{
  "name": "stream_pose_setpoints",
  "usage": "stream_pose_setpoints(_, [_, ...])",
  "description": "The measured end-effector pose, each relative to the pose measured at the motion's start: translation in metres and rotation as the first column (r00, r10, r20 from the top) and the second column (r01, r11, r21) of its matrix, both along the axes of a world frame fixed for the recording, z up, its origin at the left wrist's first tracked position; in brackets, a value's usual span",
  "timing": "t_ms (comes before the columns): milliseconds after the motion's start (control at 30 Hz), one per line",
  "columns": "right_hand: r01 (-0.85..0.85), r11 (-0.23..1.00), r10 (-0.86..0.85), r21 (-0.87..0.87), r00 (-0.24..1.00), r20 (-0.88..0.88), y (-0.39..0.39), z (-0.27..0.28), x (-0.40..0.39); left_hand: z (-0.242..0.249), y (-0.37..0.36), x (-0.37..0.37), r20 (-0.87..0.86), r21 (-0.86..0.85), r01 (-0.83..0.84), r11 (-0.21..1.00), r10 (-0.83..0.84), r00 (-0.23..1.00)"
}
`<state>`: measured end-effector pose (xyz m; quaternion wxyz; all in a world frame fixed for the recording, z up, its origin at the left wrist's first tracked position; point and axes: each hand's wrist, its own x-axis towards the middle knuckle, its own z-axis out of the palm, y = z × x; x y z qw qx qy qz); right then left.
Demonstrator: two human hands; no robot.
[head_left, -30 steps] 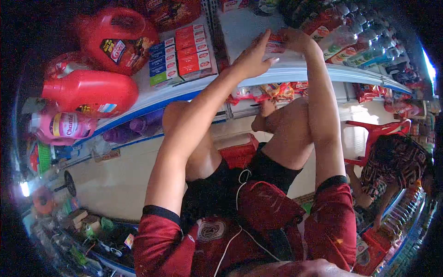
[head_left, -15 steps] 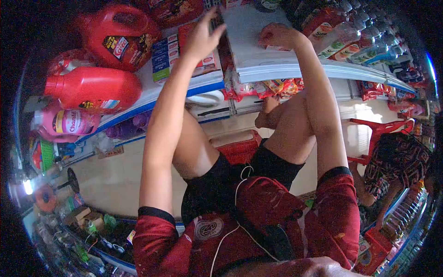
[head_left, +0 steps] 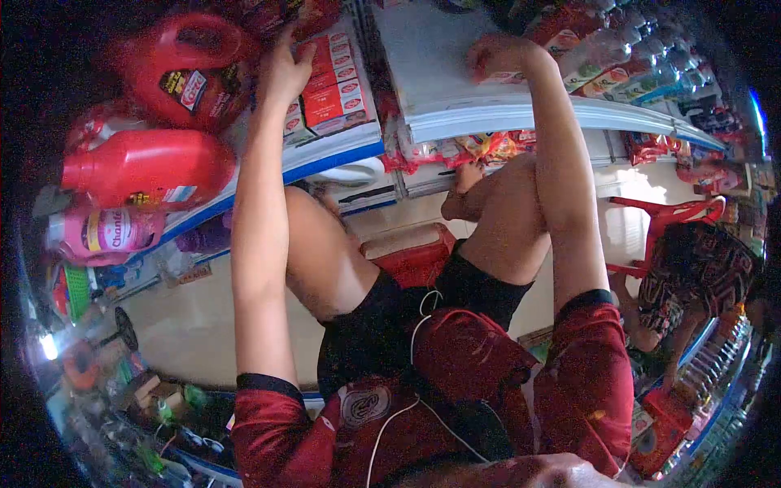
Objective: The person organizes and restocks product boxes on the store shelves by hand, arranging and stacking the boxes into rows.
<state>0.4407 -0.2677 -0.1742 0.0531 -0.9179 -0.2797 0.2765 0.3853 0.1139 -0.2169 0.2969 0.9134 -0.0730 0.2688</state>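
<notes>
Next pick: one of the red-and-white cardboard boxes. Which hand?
Left, probably: the left hand is right beside those boxes. The right hand is farther off, over the neighbouring white shelf section, with something reddish at its fingers.

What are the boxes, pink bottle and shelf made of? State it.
Boxes: seemingly printed card, by their flat sides and square edges.
Pink bottle: likely smooth plastic, by its rounded shape.
Shelf: probably white-painted metal, by its thin ridged edge.

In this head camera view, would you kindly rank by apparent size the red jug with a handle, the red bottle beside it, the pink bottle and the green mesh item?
1. Red jug and red bottle: too alike to rank
2. Pink bottle
3. Green mesh item
</notes>
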Motion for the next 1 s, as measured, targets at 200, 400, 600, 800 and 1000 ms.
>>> stream_pose_setpoints(200, [0.181, 0.98, -0.164, 0.082, 0.971, -0.173, 0.029, 0.019, -0.016, 0.005, -0.002, -0.004, -0.039, 0.125, -0.034, 0.992, 0.039, 0.998])
stream_pose_setpoints(400, [-0.361, 0.911, 0.183, 0.199, 0.788, 0.588, 0.096, 0.0, -0.015, 0.007, -0.008, -0.008, -0.3, 0.184, -0.214, 0.959, 0.262, 0.917])
stream_pose_setpoints(600, [-0.118, 0.753, -0.044, 0.647, 0.972, 0.229, 0.168, 0.013, -0.046, 0.002, -0.013, -0.003, 0.202, 0.166, -0.094, 0.982, 0.059, 0.978])
stream_pose_setpoints(800, [0.064, 0.393, -0.132, 0.917, 0.991, -0.013, 0.157, 0.007, -0.025, 0.035, -0.075, -0.027, 0.182, -0.171, 0.224, 0.959, -0.193, 0.964])
stream_pose_setpoints(1000, [0.264, 0.269, -0.319, 0.926, 0.932, -0.173, 0.054, 0.059, -0.056, 0.021, -0.178, -0.023, 0.613, -0.404, 0.75, 0.524, -0.453, 0.647])
